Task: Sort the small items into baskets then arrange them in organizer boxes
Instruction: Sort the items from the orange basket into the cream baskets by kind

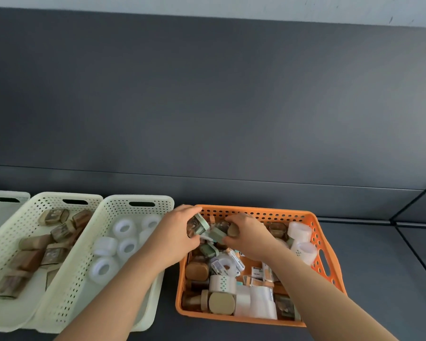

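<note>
Four baskets stand in a row on the dark counter (pixel 369 279): three cream, one orange.

1. Orange basket (pixel 268 209), far right. It holds the unsorted mix of jars, white rolls and small printed packets, too many and too overlapped to count. Both your hands are over its far left corner.
2. Your left hand (pixel 175 239) has its fingers curled round one green-lidded jar (pixel 197 225), which lies tilted just above the pile.
3. Your right hand (pixel 250 238) has thumb and fingers closed on one brown-lidded jar (pixel 233 230), just beside the left hand's jar.
4. Nearest cream basket (pixel 108 199), touching the next one. It holds six white tape rolls (pixel 124 228).
5. Middle cream basket (pixel 47 194). It holds at least seven brown blocks (pixel 35 242); overlap hides the exact count.
6. Leftmost cream basket (pixel 8 193). It is cut off by the frame edge and its contents cannot be told.
</note>
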Demonstrator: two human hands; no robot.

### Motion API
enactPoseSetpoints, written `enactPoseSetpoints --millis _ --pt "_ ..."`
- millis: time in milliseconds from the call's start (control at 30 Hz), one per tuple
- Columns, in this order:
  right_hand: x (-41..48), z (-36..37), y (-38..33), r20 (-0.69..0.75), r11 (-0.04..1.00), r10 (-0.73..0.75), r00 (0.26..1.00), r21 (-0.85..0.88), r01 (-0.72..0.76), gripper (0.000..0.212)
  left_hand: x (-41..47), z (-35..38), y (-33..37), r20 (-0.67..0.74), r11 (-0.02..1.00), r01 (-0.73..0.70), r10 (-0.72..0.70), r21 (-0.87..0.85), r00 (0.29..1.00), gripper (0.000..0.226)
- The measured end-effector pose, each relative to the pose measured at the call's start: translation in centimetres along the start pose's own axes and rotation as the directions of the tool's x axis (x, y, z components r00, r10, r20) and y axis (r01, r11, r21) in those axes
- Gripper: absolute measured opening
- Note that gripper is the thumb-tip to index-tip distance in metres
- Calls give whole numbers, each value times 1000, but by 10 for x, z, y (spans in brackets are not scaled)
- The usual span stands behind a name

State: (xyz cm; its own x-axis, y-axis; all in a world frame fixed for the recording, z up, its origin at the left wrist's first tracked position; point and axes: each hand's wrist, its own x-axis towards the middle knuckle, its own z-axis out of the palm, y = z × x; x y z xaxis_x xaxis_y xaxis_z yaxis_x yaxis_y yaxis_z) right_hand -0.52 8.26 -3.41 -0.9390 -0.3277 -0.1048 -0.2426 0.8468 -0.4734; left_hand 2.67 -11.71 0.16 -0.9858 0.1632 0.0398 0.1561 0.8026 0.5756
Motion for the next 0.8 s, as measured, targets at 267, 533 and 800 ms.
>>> enactPoseSetpoints --millis 267,533,800 --pt "-4 -21 -55 -193 982 -151 969 86 170 47 -37 -32 -22 -153 995 57 -69 -84 986 63" --pt "13 5 -163 -170 949 -258 951 138 282 48 -95 -103 -95 -242 974 160 -195 -157 951 63" --pt "32 73 -268 -70 961 -225 972 149 233 48 -132 -171 -194 -164 969 214 -233 -125 959 62"
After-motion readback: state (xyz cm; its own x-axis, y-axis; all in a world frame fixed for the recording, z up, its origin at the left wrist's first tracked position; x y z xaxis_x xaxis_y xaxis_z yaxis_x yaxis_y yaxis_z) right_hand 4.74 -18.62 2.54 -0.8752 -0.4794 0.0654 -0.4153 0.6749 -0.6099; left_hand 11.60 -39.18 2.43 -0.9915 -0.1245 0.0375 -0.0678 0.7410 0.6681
